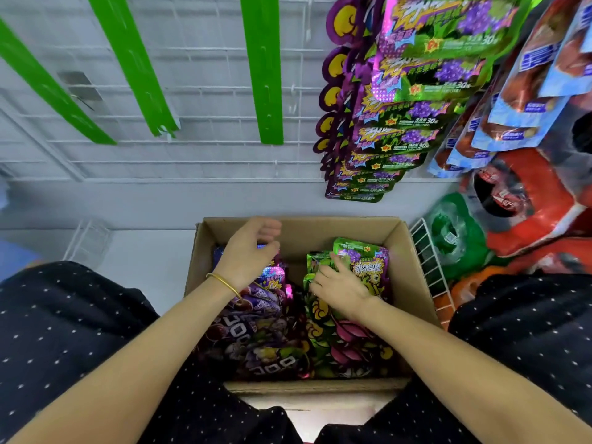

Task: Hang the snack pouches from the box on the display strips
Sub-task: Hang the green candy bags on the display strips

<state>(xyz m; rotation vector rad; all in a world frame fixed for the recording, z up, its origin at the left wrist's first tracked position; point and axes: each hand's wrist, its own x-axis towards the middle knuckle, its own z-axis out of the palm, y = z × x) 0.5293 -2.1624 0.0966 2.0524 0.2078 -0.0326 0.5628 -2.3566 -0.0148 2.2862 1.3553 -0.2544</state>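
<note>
Two bare forearms reach forward from a lap of dark, white-dotted cloth (64, 331) into an open cardboard box (320, 229) of plain brown, matte board with its flaps turned out. Inside, glossy foil snack pouches lie packed in two rows: purple pouches (256, 334) with grape pictures on the left, green-and-pink pouches (346, 344) with cartoon shapes on the right.

The right grip (339, 283) lies palm down on the right row. Its fingers (336, 262) are stretched out and spread, touching the tops of the pouches just before an upright green pouch (365, 262) that stands higher than the rest near the far right corner. The fingers close round nothing that shows.

The left grip (246, 254), with a thin gold bangle (224, 282) at the wrist, hangs over the far end of the purple row with fingers curled in. A shiny pouch edge shows beside the thumb, but I cannot tell whether it is held.

A white wire rack (429, 261) leans just beside the box's right wall. Beyond the box rises a white wire grid panel (198, 91). Three flat, bright green plastic display strips (266, 68) hang on it, slotted down their length. To their right, hung pouches (416, 107) in green and purple foil overlap down one strip like shingles, with blue pouches (519, 84) further right.
</note>
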